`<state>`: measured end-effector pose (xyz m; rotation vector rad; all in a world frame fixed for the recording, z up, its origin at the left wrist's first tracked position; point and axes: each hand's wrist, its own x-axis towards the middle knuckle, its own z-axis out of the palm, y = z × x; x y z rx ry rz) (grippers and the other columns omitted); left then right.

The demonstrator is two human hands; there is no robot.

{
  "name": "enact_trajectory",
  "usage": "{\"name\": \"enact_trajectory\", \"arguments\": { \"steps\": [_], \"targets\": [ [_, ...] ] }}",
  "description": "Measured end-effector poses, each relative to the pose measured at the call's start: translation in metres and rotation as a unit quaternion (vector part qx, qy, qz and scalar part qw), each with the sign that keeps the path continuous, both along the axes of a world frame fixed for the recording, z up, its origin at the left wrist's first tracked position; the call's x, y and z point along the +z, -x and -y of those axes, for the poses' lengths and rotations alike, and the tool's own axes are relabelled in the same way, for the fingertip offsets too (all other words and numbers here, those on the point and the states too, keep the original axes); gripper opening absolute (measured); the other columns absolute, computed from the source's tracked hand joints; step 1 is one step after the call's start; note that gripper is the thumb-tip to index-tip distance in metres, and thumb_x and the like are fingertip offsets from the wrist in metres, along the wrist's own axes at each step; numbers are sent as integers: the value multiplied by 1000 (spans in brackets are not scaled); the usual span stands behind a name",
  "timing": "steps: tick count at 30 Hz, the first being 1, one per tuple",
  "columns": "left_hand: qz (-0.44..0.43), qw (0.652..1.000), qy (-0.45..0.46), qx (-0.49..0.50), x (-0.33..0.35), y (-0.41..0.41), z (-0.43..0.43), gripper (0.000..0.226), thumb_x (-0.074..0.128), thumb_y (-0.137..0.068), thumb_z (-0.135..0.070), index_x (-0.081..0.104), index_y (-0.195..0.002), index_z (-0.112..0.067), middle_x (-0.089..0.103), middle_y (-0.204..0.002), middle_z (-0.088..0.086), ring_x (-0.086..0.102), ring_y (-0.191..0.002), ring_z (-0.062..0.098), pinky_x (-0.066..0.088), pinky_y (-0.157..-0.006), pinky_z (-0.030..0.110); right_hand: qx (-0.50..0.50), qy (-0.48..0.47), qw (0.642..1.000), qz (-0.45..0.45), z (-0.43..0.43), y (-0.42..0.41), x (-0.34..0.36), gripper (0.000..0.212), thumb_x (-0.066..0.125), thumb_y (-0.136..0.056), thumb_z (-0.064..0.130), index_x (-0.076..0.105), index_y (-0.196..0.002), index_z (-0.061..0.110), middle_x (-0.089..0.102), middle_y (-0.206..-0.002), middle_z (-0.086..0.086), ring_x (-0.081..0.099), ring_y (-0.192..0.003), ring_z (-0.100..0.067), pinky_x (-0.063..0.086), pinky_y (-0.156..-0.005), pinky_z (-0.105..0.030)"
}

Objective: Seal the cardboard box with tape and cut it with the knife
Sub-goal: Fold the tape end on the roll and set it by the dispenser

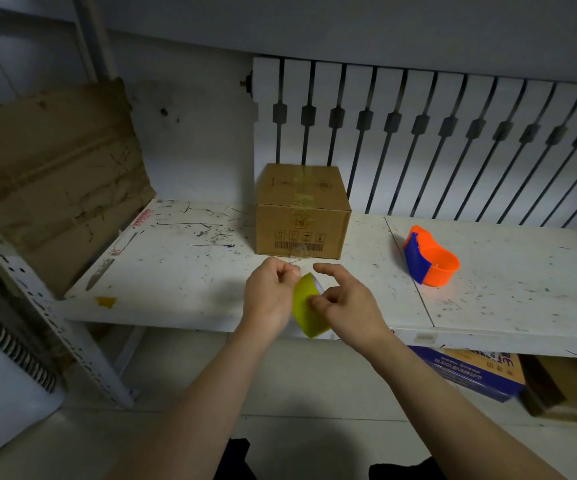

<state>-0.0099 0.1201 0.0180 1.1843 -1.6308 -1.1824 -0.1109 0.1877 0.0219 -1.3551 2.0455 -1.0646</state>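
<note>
At the table's [183,299] front edge, left hand [270,293] pinches tape end; right hand [344,304] grips tape roll [303,306].

**What things are made of**

The small brown cardboard box [302,211] looks matt, with shiny clear tape on top. The yellow tape roll [306,304] looks smooth. The orange and blue plastic tape holder [430,256] shines a little. The white table [183,271] is scuffed and scribbled.
</note>
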Motion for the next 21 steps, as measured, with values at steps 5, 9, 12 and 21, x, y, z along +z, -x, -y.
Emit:
{"name": "enact_trajectory", "arguments": {
  "steps": [5,9,12,21],
  "targets": [
    [57,998,31,-1,0,2,-5,9,50,-90,-16,55,-83,-16,68,-100,10,62,-96,27,49,-88,42,-7,3,998,62,6,-9,7,32,53,-85,13,62,-114,24,61,-82,-6,54,-77,-17,42,-70,-26],
    [10,1000,12,5,0,-2,-3,17,56,-86,-15,56,-72,-25,63,-105,12,63,-96,27,51,-90,48,-22,9,997,76,7,-13,8,28,52,-88,12,61,-113,18,58,-96,1,53,-89,-16,42,-76,-28],
    [-38,999,-6,16,1,-5,-5,24,59,-82,-12,57,-64,-27,64,-89,8,60,-81,20,54,-79,39,-31,20,997,72,7,-15,7,27,52,-87,11,63,-110,19,59,-95,3,54,-88,-14,46,-77,-29],
    [-76,997,10,27,-2,-10,-7,24,60,-84,-5,70,-103,-16,66,-71,-8,63,-72,11,46,-63,4,-63,28,991,119,6,-10,2,29,55,-86,8,65,-111,20,62,-92,-1,54,-81,-11,43,-73,-25]
  ]
}}
